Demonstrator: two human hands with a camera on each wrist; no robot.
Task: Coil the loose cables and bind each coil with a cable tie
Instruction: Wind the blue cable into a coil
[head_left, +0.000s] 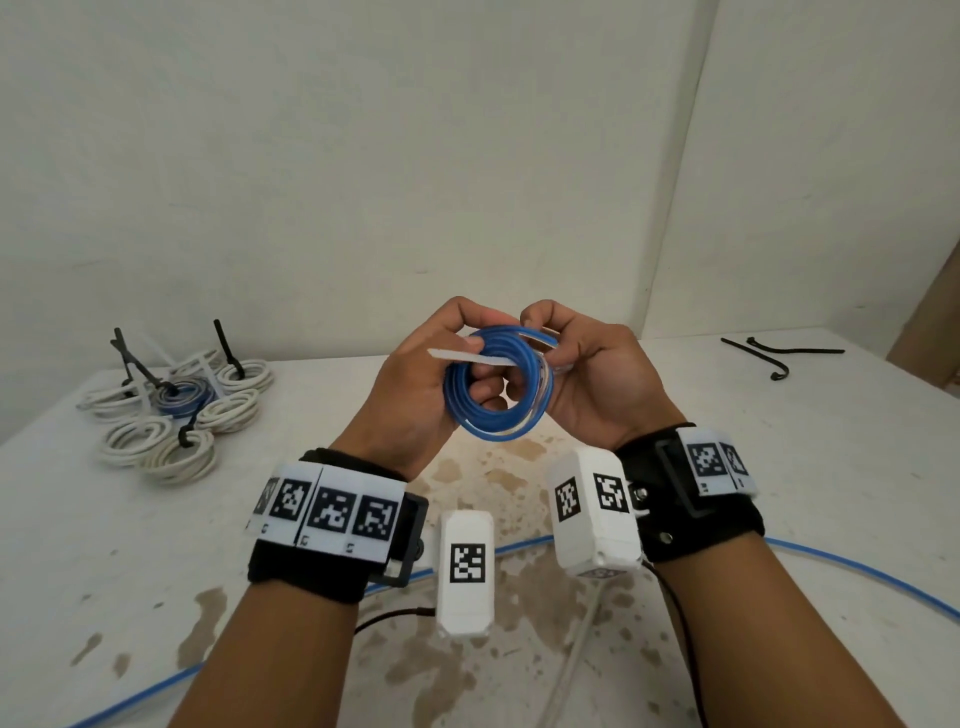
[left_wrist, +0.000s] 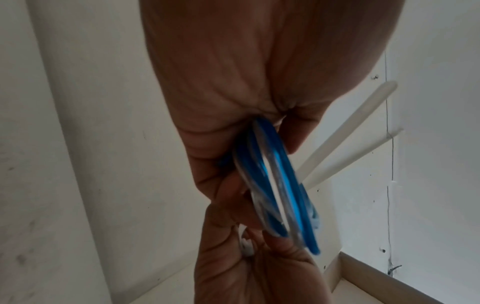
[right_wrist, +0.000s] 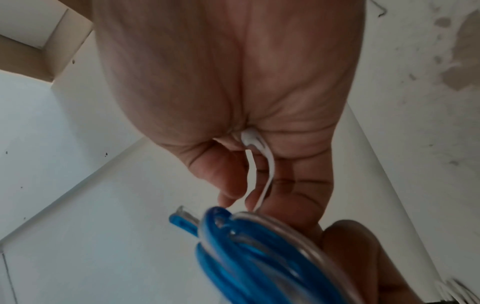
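At the centre of the head view both hands hold a blue cable coil (head_left: 497, 392) up above the white bench (head_left: 779, 467), clear of its surface. The left hand (head_left: 415, 384) grips the coil's left side, its fingers (head_left: 485, 387) curled through the middle of the loops, and a white cable tie (head_left: 470, 357) lies across the top of that hand, its free end pointing toward the left of the frame. The right hand (head_left: 587, 379) grips the coil's right side with its fingers curled over the upper rim. In the right wrist view a white tie strand (right_wrist: 259, 164) runs from the folded palm of the right hand (right_wrist: 233, 82) down to the coil (right_wrist: 259, 257), pinched among the fingers (right_wrist: 228, 181). In the left wrist view the coil (left_wrist: 275, 189) sits edge-on in the left hand (left_wrist: 228, 82). At the middle left of the head view a cluster of finished coils (head_left: 176, 415), mostly white with one blue, rests on the bench with black ties standing up from them. Two loose black ties (head_left: 779, 353) lie at the upper right of the bench. A loose blue cable (head_left: 857, 571) trails across the bench in the lower part of the frame, passing behind the wrists.
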